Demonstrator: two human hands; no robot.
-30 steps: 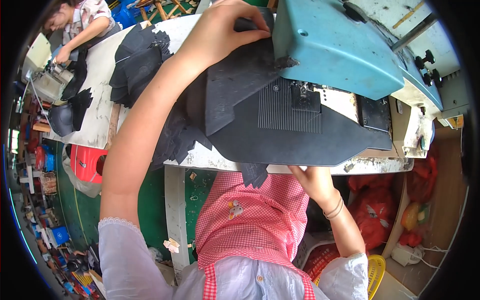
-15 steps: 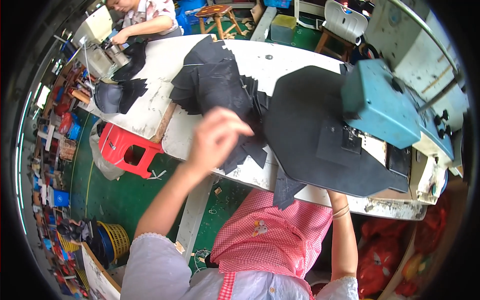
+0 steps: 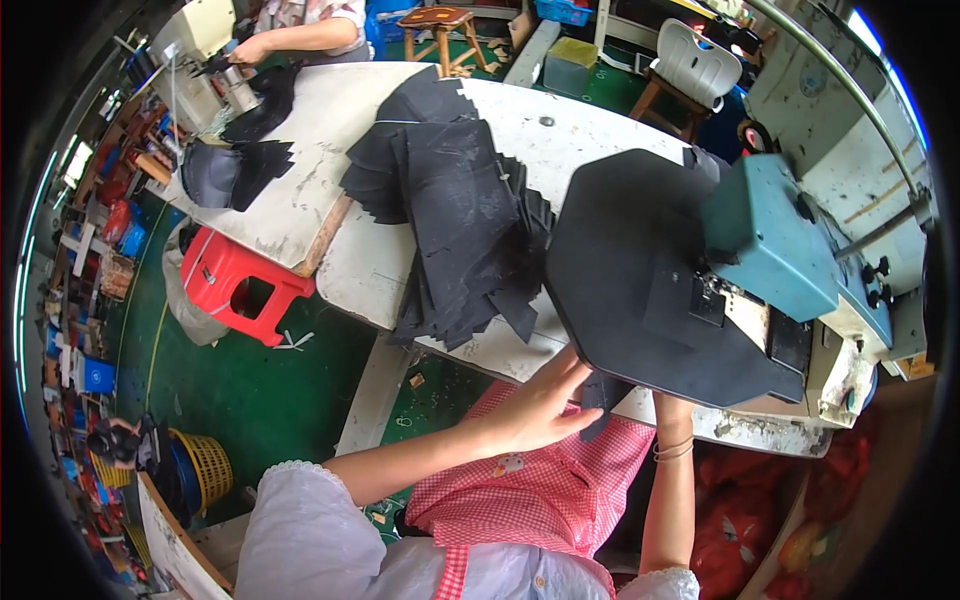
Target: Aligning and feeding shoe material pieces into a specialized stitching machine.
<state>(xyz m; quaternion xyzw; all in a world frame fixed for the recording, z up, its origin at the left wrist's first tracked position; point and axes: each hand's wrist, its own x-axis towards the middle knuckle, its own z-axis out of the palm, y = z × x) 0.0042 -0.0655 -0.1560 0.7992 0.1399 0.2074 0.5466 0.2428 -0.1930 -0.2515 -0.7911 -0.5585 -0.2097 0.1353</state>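
Observation:
My left hand [image 3: 543, 404] is at the near edge of a black board [image 3: 622, 300] on the sewing machine [image 3: 765, 235]. Its thumb points right, apart from the fingers, whose tips reach the board's rim. Beside it a dark flat piece [image 3: 603, 394] hangs below the board, and I see no grip on it. My right hand [image 3: 674, 407] goes under the board; its fingers are hidden there. A black flat piece [image 3: 672, 310] lies on the board, near the needle area. Left of the board, black cut pieces [image 3: 455, 215] lie in a fanned pile.
A red plastic stool [image 3: 240, 285] stands left of the white table [image 3: 375, 262]. Across the table a person works at another machine [image 3: 200, 75], with black pieces [image 3: 235, 172] close by. A metal pole [image 3: 850, 85] curves above at right; a yellow basket [image 3: 205, 470] sits lower left.
My left hand has come from above the black pile down and right to the board's near edge. My right hand stays under the board. The view has shifted slightly.

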